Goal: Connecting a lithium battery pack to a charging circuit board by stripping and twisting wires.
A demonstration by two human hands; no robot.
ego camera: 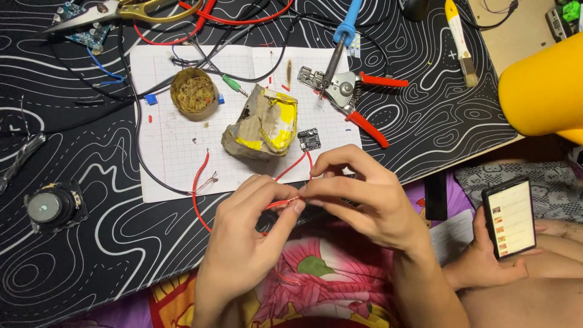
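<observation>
My left hand (249, 237) pinches a thin red wire (197, 188) near its bare end, just off the front edge of the white grid sheet (176, 140). My right hand (358, 194) meets it fingertip to fingertip and pinches the same wire end. The wire loops back onto the sheet toward a small black circuit board (309, 139). A crumpled brown and yellow wrapper (261, 127) lies just behind the hands. Both hands hover over a pink patterned cloth (316, 267) on my lap.
A tin of brass wool (194, 92), a blue-handled soldering iron (341, 36) and red-handled wire strippers (352, 97) lie on the sheet. A small speaker (53, 208) sits at left. Another person's hand (486, 261) holds a phone (509, 217) at right, near a yellow lamp (543, 85).
</observation>
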